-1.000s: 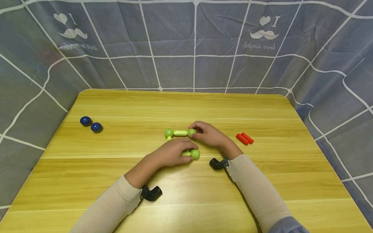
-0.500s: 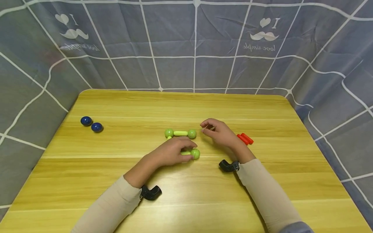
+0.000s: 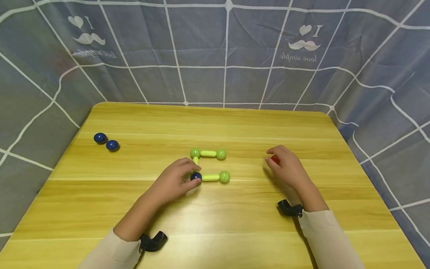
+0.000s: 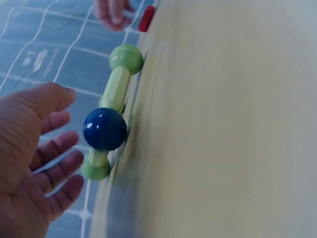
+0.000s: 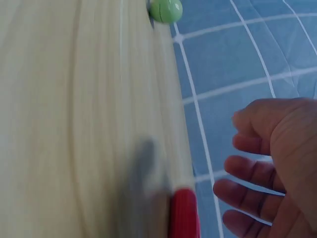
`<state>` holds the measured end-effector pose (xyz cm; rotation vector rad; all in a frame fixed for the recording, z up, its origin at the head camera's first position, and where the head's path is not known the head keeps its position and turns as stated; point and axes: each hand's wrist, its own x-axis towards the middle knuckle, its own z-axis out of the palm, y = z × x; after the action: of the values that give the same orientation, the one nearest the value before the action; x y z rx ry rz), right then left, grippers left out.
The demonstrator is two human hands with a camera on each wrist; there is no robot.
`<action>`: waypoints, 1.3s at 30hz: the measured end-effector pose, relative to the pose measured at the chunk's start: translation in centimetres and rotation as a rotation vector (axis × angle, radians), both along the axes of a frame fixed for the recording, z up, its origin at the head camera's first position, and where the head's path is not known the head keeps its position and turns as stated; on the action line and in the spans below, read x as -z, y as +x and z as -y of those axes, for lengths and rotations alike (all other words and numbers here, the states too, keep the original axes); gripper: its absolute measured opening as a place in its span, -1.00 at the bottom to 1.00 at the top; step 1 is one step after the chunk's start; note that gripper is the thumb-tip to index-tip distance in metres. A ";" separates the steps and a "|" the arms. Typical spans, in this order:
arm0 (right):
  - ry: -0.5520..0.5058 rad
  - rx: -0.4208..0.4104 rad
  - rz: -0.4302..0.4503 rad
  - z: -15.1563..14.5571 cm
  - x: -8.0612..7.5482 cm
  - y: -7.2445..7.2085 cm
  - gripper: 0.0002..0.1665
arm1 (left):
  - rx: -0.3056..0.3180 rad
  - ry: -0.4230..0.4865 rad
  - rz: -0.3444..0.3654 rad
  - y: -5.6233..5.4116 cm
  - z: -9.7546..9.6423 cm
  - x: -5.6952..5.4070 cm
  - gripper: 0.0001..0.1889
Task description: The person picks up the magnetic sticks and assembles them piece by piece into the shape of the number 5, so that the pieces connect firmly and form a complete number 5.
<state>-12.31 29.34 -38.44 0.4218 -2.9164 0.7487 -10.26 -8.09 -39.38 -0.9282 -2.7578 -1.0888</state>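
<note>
Because green rods [image 3: 211, 177] apparently need joining at frame centre, the blue ball [image 4: 105, 129] is placed there, left hand [image 3: 173, 181] and right hand [image 3: 289, 167] being held loosely uncurled, gripping nothing.

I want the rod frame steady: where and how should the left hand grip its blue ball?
Probably grip the blue ball around its middle, bringing the left hand in from the ball's left, near side. The round ball sits at a corner: one rod leaves to its right, another rod from its far side, leaving the left and near curves free.
</note>
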 end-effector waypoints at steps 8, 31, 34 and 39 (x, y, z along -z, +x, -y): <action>0.007 0.111 -0.023 -1.8 0.4 2.0 -0.70 | -0.125 0.140 0.128 2.2 1.3 1.3 -0.64; -0.043 0.142 0.053 -0.3 2.2 1.6 -0.64 | -0.224 0.233 0.181 1.9 0.6 3.1 -0.61; -0.066 0.178 0.054 0.1 2.4 1.7 -0.70 | -0.222 0.237 0.176 1.9 0.6 3.3 -0.62; -0.093 0.205 0.066 0.2 2.7 1.7 -0.68 | -0.209 0.236 0.141 1.9 0.5 3.7 -0.66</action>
<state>-10.58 29.10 -41.11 0.0888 -2.9103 0.8765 -8.32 -8.59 -43.05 -0.5418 -2.6740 -1.4476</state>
